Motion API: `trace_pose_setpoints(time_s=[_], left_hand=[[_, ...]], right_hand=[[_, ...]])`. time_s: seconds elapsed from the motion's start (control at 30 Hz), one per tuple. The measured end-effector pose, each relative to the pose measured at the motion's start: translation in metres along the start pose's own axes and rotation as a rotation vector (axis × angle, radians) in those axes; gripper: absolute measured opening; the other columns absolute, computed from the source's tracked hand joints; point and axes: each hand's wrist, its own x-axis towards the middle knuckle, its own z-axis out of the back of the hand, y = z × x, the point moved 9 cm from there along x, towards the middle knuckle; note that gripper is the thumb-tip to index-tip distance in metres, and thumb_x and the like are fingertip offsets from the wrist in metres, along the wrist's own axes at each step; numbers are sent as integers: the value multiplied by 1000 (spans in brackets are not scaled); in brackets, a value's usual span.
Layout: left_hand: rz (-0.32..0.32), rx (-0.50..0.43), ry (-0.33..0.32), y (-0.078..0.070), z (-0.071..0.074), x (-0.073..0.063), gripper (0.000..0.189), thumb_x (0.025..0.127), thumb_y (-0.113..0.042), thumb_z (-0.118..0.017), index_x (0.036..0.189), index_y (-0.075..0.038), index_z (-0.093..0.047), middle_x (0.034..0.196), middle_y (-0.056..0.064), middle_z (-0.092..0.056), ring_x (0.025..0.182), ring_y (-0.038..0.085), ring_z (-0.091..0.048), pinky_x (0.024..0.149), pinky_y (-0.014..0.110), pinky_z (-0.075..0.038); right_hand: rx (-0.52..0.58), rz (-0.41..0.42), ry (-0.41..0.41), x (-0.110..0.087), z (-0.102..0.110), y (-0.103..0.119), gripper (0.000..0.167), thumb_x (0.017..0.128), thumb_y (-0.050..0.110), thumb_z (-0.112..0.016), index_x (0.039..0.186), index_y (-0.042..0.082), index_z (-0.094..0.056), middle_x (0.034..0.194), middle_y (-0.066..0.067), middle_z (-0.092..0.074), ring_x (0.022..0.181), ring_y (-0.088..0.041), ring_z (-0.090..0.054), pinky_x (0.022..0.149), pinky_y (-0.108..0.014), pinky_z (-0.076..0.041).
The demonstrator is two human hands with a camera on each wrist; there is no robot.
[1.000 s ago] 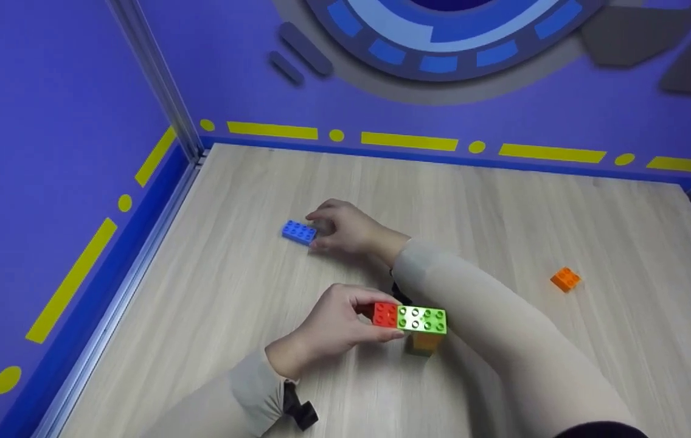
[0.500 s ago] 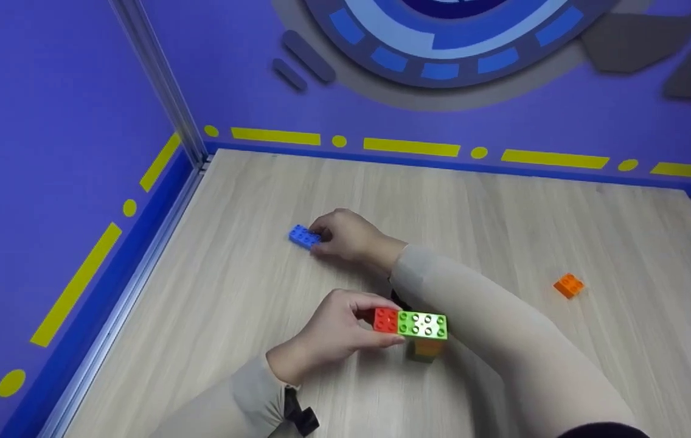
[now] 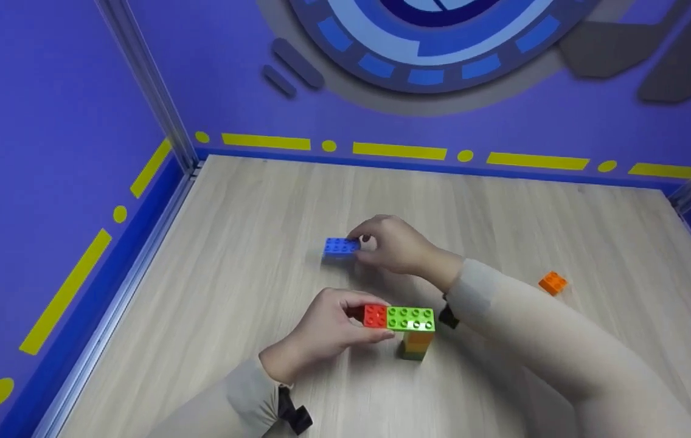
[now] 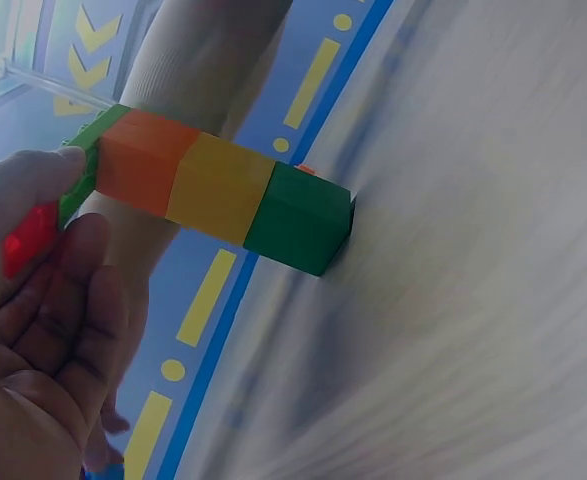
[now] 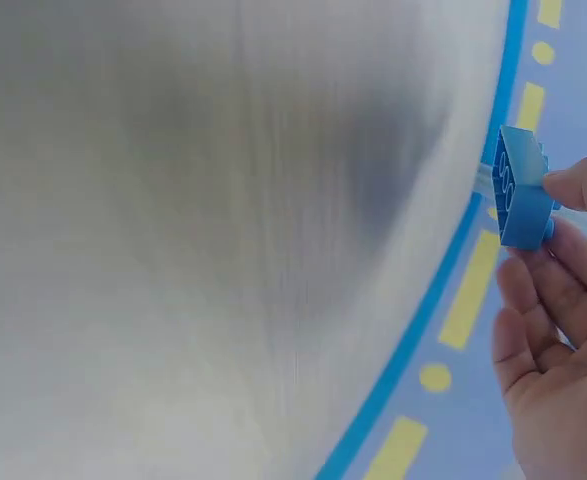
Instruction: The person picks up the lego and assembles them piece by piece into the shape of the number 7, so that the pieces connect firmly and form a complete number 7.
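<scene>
My left hand (image 3: 327, 328) pinches a red brick (image 3: 375, 316) between thumb and fingers. The red brick sits beside a light green brick (image 3: 410, 318). Under the green one runs a column: an orange brick (image 4: 143, 160), a yellow brick (image 4: 218, 190) and a dark green brick (image 4: 298, 220), seen from the side in the left wrist view. Whether the column touches the table I cannot tell. Farther back, my right hand (image 3: 403, 246) grips the right end of a blue brick (image 3: 339, 246), raised off the table. Its hollow underside shows in the right wrist view.
A loose orange brick (image 3: 553, 283) lies on the wooden table (image 3: 248, 243) to the right. Blue walls (image 3: 138, 109) with yellow markings stand along the left and back, joined by a metal corner post (image 3: 145, 85).
My right hand has taken hold of the blue brick, lifted it and brought it right, toward the stack. The left hand still holds the red brick in nearly the same place.
</scene>
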Motion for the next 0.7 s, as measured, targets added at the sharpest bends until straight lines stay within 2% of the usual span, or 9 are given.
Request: trace_pose_setpoints(time_s=[0.17, 0.33, 0.43, 0.53, 0.7], left_hand=[[27, -21, -5, 3, 0, 3, 33, 87, -13, -99, 118, -11, -89, 101, 3, -85, 82, 3, -68, 73, 17, -55], [11, -18, 4, 4, -2, 7, 33, 88, -14, -98, 119, -12, -88, 101, 5, -85, 83, 6, -68, 73, 18, -56], [20, -7, 6, 6, -1, 10, 33, 88, -15, -98, 120, -12, -88, 103, 6, -86, 84, 8, -67, 73, 19, -56], [23, 5, -1, 5, 0, 13, 36, 89, -15, -98, 122, -10, -88, 107, 8, -86, 86, 10, -68, 74, 19, -56], [-12, 19, -12, -6, -3, 24, 38, 89, -16, -98, 124, -9, -87, 110, 9, -85, 87, 12, -67, 74, 20, -57]], right_hand=[[78, -27, -27, -34, 27, -7, 31, 102, 20, -80, 132, 10, -83, 125, -7, -85, 112, -29, -77, 102, -49, -65], [146, -20, -91, -79, 49, -14, 28, 103, 21, -82, 130, 13, -84, 122, -1, -85, 104, -17, -75, 99, -48, -66], [184, -17, -131, -104, 58, -13, 27, 103, 19, -83, 130, 14, -84, 123, 1, -85, 104, -15, -75, 99, -46, -66], [212, -20, -178, -124, 69, -8, 27, 102, 15, -84, 129, 15, -84, 124, 2, -84, 106, -17, -76, 97, -37, -65], [254, 7, -295, -148, 88, 2, 28, 99, 7, -85, 127, 15, -84, 126, 0, -84, 108, -16, -75, 96, -26, -62]])
